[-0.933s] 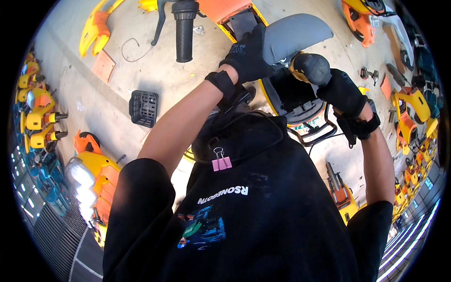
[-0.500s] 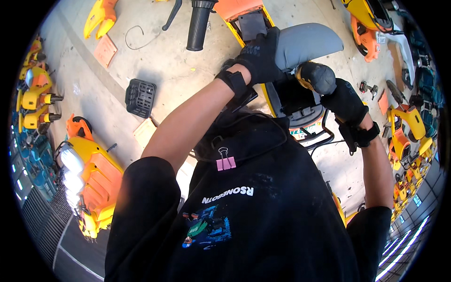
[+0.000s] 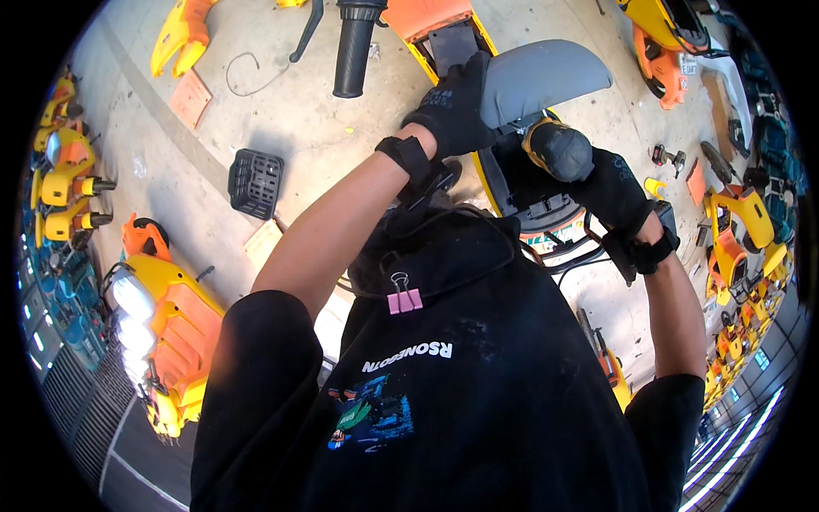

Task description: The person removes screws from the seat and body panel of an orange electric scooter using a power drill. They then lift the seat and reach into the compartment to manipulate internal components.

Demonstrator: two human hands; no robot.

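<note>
Below me stands a yellow and orange scooter with its grey seat [image 3: 546, 81] tipped up over a dark storage well [image 3: 512, 175]. My left hand [image 3: 452, 107], in a black glove, is closed at the left end of the seat; its fingertips are partly hidden. In my black-gloved right hand [image 3: 612, 192] is a black and yellow cordless drill [image 3: 559, 149], its rounded rear end facing up. The drill's front end points down under the seat, and its tip is out of sight. A black handlebar grip [image 3: 351, 55] shows ahead of my left hand.
A black plastic basket [image 3: 256, 183] lies on the concrete floor to the left, near a yellow scooter body [image 3: 175, 341]. Orange panels [image 3: 190, 98] and a thin cable are scattered beyond. To the right are another drill [image 3: 668, 160] and several yellow scooter parts [image 3: 735, 226].
Both hands, the seat and the drill have shifted slightly left in view. The drill has tilted a little, and a yellow piece on the floor beside my right hand has come into sight.
</note>
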